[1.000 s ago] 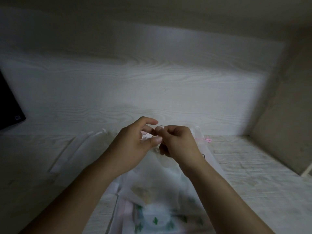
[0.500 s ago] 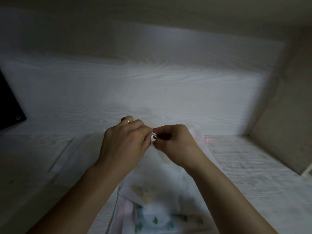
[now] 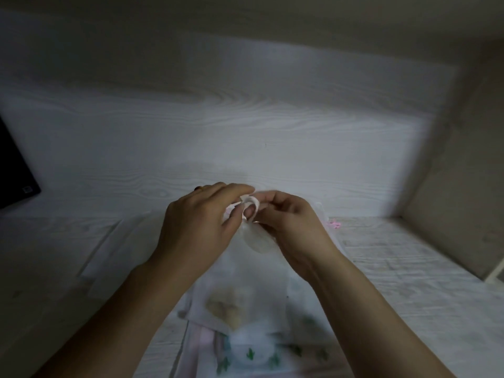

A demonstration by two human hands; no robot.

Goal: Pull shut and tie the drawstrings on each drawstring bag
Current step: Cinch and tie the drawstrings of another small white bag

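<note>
A sheer white drawstring bag hangs in front of me over the pale wooden table, with something tan inside it. Its white ribbon drawstring forms a small loop at the gathered neck. My left hand pinches the ribbon from the left, a ring on one finger. My right hand pinches the ribbon from the right, fingertips almost meeting the left hand's. Under the bag lie more bags, one printed with green cacti. A pink bow of another bag peeks out beside my right hand.
A flat white bag lies on the table to the left. A dark screen corner stands at the far left. White wood-grain back wall rises behind; a beige side wall closes the right.
My left hand turned back outward and both hands rose slightly; the ribbon now shows as an open loop between my fingertips where it was pinched tight before.
</note>
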